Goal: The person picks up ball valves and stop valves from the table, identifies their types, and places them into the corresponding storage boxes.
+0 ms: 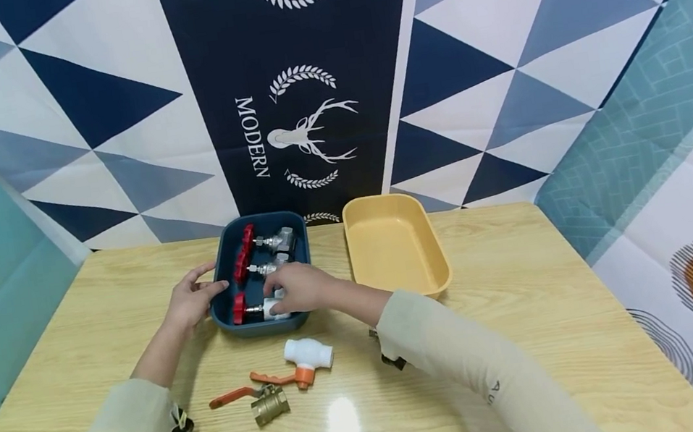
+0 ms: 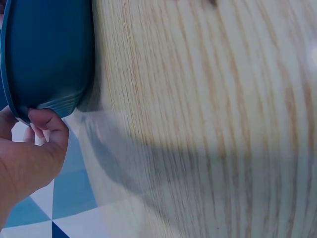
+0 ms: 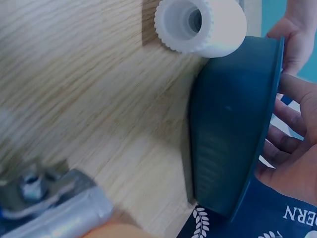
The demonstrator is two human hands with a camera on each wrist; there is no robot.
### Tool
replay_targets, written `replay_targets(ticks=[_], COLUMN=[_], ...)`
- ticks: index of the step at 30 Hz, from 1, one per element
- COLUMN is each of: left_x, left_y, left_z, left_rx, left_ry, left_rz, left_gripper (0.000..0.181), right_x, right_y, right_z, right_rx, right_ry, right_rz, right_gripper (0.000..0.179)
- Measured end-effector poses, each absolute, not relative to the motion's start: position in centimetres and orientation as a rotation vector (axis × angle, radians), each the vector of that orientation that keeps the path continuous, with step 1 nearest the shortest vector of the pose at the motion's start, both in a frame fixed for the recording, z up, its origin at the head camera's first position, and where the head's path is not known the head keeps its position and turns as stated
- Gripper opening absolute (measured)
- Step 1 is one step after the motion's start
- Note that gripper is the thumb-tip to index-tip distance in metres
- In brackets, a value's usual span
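My left hand (image 1: 190, 301) grips the left rim of a dark blue bin (image 1: 303, 251), thumb over the edge; the left wrist view shows the same hold. Inside the bin, the fingers of my right hand (image 1: 303, 286) are curled at a white valve with a red handwheel (image 1: 239, 309), near the front wall. Behind it lie two metal valves with red handwheels, the rear one (image 1: 284, 239) against the back. In the right wrist view, the bin's wall (image 3: 233, 124) hides what the fingertips touch.
In front of the bin lie a white ball valve (image 1: 308, 354) with an orange lever and a brass ball valve (image 1: 270, 405) with a red-orange lever. A yellow bin (image 1: 389, 239) stands to the right. A metal valve (image 3: 59, 203) lies partly hidden beneath my right forearm.
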State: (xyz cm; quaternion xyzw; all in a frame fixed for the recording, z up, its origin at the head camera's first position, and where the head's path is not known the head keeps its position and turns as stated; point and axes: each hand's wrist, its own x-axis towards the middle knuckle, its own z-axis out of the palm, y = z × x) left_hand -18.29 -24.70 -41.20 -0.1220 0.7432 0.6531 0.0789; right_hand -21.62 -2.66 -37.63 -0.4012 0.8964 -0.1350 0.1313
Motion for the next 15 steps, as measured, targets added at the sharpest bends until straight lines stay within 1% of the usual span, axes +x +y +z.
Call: replay_targets(ticks=[6,15], left_x=[-18.2,-17.8], left_y=[-24.8,-24.8], left_z=[-40.9,-39.9], left_rx=[-0.384,-0.375], left_ry=[2.216,2.429], left_rz=[1.936,1.781], left_gripper=[0.067,0.068], right_x=[-21.6,-21.3], right_y=[-1.6,-0.3], right_z=[-37.1,-35.8], right_rx=[-1.164,-1.121], right_ry=[2.611,2.601], right_rz=[-0.488,-0.641], right_gripper=[0.03,0.032])
